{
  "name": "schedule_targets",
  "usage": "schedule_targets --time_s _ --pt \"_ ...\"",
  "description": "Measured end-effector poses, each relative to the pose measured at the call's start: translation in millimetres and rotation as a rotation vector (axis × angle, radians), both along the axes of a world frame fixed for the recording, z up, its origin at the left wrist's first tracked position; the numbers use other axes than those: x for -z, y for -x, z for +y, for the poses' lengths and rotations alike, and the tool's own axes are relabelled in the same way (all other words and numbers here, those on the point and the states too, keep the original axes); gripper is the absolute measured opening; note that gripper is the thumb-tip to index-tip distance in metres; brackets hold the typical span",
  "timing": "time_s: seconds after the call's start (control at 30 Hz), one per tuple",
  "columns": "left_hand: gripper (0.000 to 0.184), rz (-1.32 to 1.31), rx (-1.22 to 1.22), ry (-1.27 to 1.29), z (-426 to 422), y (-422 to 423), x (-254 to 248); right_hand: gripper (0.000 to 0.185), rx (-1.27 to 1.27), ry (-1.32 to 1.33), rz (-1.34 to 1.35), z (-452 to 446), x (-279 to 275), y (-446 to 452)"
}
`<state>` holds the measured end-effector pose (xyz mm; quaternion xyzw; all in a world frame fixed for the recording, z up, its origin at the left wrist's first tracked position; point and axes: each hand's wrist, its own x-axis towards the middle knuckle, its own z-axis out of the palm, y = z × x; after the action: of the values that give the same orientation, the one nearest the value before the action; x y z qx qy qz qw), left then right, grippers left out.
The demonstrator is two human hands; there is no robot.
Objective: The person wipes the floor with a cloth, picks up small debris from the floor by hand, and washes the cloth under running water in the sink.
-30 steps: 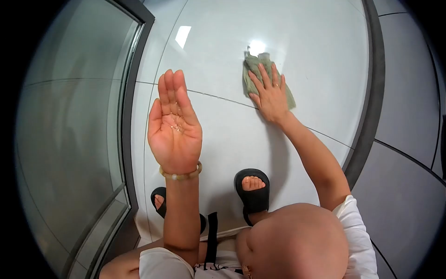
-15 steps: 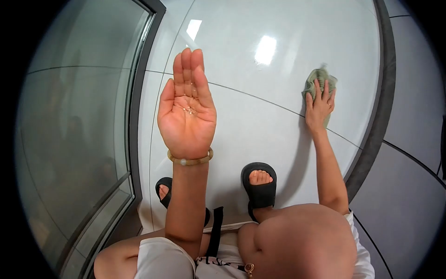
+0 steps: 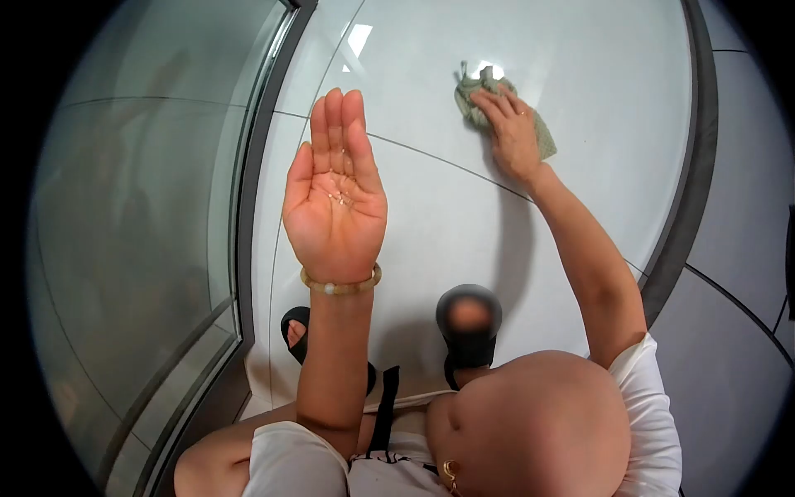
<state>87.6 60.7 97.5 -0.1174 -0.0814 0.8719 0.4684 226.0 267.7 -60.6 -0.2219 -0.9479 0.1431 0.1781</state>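
My left hand (image 3: 335, 195) is held palm up above the floor, fingers stretched and close together. Several tiny, shiny, pale bits (image 3: 339, 199) lie in its slightly cupped palm; their kind is too small to tell. A beaded bracelet (image 3: 341, 284) circles that wrist. Farther out to the right, my right hand (image 3: 513, 137) presses a crumpled green-grey cleaning cloth (image 3: 542, 137) against the shiny white tiled floor (image 3: 414, 215). Its fingers are bent over the cloth, which spreads out beyond both sides of the hand.
A dark-framed glass panel (image 3: 157, 182) stands along the left. At the right a dark grey border strip (image 3: 700, 124) curves past, with grey tiles (image 3: 745, 166) beyond it. My feet in black slippers (image 3: 469, 344) are below. A tiny dark speck (image 3: 585, 141) lies on the floor.
My right hand has swept the cloth to the left and farther out across the floor. The left hand keeps its palm-up pose with the bits in it.
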Motion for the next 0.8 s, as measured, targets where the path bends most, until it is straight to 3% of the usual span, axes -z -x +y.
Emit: schedule_targets --time_s 0.1,0.23,0.3,0.33,0.53,0.8 --pt "0.039 -0.038 0.021 -0.09 5.6 -3.9 -7.4 0.057 -0.071 0.035 0.045 -14.6 -3.5 -7.1" --pt "0.039 -0.031 0.045 -0.109 8.1 -5.2 -10.6 0.052 -0.043 0.28 0.203 -12.0 -13.4 -11.6" --pt "0.039 -0.03 0.059 -0.109 9.7 -9.6 -12.7 0.046 0.27 0.102 0.38 -11.0 -20.9 -22.6" --pt "0.039 -0.028 0.068 -0.101 12.1 -11.7 -14.2 0.046 0.276 0.102 0.384 -6.5 -19.4 -32.7" --pt "0.039 -0.018 0.055 -0.117 9.2 -2.9 -6.5 0.055 0.415 -0.106 -0.072 -19.4 1.4 -65.7" --pt "0.039 -0.051 0.066 -0.078 14.3 -6.6 -0.5 0.058 0.141 -0.076 -0.058 -39.6 -1.5 -28.8"
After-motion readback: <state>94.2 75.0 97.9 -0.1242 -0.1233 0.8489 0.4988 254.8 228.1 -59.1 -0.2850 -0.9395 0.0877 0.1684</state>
